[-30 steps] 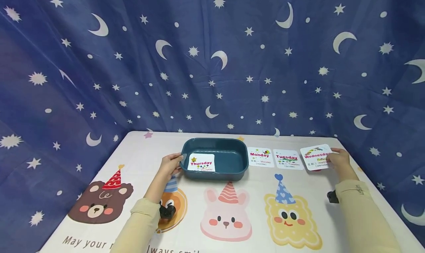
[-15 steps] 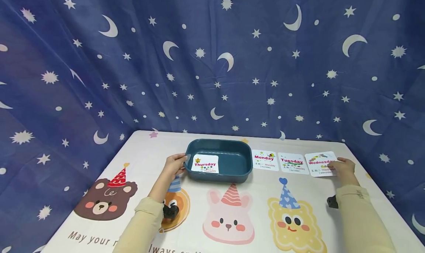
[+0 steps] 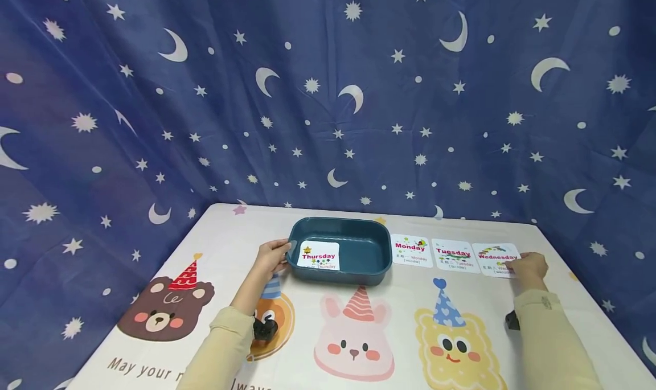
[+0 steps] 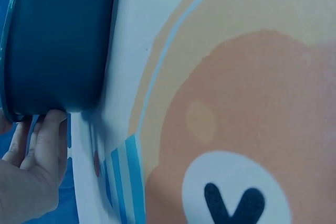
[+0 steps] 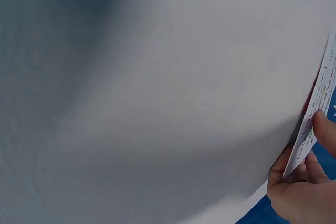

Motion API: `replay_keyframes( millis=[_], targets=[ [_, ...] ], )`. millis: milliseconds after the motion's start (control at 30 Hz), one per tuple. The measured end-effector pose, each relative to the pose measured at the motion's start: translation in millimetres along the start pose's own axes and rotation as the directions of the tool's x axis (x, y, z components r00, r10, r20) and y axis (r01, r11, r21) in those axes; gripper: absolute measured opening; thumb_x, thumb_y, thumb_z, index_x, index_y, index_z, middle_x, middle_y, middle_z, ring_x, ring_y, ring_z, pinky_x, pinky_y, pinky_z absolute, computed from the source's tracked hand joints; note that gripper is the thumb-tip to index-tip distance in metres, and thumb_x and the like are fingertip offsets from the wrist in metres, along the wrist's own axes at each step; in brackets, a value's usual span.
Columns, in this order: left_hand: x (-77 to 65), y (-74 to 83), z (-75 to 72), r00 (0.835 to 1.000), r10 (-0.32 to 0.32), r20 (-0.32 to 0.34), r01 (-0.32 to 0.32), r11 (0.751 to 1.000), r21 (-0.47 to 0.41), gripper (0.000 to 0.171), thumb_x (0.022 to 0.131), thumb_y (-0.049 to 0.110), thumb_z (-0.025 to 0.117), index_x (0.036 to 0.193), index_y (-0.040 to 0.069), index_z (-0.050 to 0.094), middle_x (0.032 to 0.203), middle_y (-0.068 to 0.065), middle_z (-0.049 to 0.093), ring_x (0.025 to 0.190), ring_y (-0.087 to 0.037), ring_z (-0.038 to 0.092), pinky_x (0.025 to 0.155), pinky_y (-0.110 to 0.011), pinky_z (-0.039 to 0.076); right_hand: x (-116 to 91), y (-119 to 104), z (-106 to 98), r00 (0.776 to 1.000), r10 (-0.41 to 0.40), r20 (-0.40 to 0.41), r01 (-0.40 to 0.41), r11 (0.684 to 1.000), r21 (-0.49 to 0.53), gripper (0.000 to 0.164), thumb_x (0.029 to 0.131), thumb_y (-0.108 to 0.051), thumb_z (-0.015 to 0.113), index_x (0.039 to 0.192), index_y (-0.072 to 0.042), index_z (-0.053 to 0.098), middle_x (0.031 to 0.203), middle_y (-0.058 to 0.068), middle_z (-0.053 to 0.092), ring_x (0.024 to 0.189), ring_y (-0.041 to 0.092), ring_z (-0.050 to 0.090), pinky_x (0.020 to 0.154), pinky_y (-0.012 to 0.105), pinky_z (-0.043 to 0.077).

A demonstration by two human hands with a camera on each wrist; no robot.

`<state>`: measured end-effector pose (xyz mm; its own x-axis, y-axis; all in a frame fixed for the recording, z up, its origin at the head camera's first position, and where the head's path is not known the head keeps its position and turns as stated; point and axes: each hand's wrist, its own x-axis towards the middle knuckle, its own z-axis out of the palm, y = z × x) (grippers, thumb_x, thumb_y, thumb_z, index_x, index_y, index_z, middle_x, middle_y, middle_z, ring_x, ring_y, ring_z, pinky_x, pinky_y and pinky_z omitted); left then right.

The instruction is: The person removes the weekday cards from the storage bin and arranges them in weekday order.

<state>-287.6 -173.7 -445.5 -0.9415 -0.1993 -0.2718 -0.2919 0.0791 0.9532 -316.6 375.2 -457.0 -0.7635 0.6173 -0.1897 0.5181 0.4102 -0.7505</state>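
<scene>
A dark teal plastic basin stands at the back middle of the table. My left hand grips its left rim; in the left wrist view the fingers of that hand lie against the outer wall. Inside the basin leans a white Thursday card. To its right, a Monday card and a Tuesday card lie in a row. At the row's right end my right hand pinches the right side of the Wednesday card. The right wrist view shows thumb above and fingers below this card.
The white tablecloth is printed with cartoon faces and lettering. A blue curtain with moons and stars hangs behind and beside the table. Black wrist cameras sit under both forearms.
My right hand has lowered the Wednesday card and brought it level, in line beside the Tuesday card. The left hand stays on the basin's rim. The head view has shifted slightly.
</scene>
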Motion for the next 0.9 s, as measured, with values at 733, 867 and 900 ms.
replay_keyframes(
  millis=[733, 867, 900],
  targets=[
    [1.7, 2.8, 2.5, 0.999, -0.022, 0.030, 0.022, 1.000, -0.005, 0.040, 0.096, 0.015, 0.053, 0.133, 0.000, 0.050, 0.127, -0.023, 0.055, 0.092, -0.020, 0.064, 0.073, -0.027, 0.058, -1.7, 4.1, -10.8, 0.985, -0.035, 0.166, 0.091, 0.935, -0.343, 0.057, 0.092, -0.018, 0.047, 0.135, 0.013, 0.028, 0.133, 0.041, 0.024, 0.126, 0.055, 0.026, 0.106, 0.056, 0.031],
    [0.8, 2.8, 0.2, 0.999, -0.024, 0.034, 0.024, 1.000, -0.003, 0.042, 0.096, 0.016, 0.053, 0.134, 0.000, 0.048, 0.129, -0.022, 0.054, 0.097, -0.022, 0.064, 0.072, -0.025, 0.058, 2.8, 10.8, -20.2, 0.954, -0.020, 0.298, 0.083, 0.976, -0.201, 0.070, 0.095, -0.024, 0.044, 0.143, 0.013, 0.008, 0.147, 0.036, 0.012, 0.136, 0.052, 0.015, 0.114, 0.058, 0.019],
    [0.0, 2.1, -0.1, 0.999, -0.026, 0.039, 0.026, 1.000, -0.002, 0.042, 0.096, 0.016, 0.053, 0.135, 0.000, 0.047, 0.129, -0.023, 0.053, 0.098, -0.022, 0.063, 0.073, -0.025, 0.058, 2.9, 12.9, -22.0, 0.946, -0.020, 0.323, 0.081, 0.981, -0.177, 0.074, 0.095, -0.025, 0.045, 0.144, 0.013, 0.004, 0.149, 0.036, 0.009, 0.137, 0.052, 0.013, 0.115, 0.058, 0.017]
  ],
)
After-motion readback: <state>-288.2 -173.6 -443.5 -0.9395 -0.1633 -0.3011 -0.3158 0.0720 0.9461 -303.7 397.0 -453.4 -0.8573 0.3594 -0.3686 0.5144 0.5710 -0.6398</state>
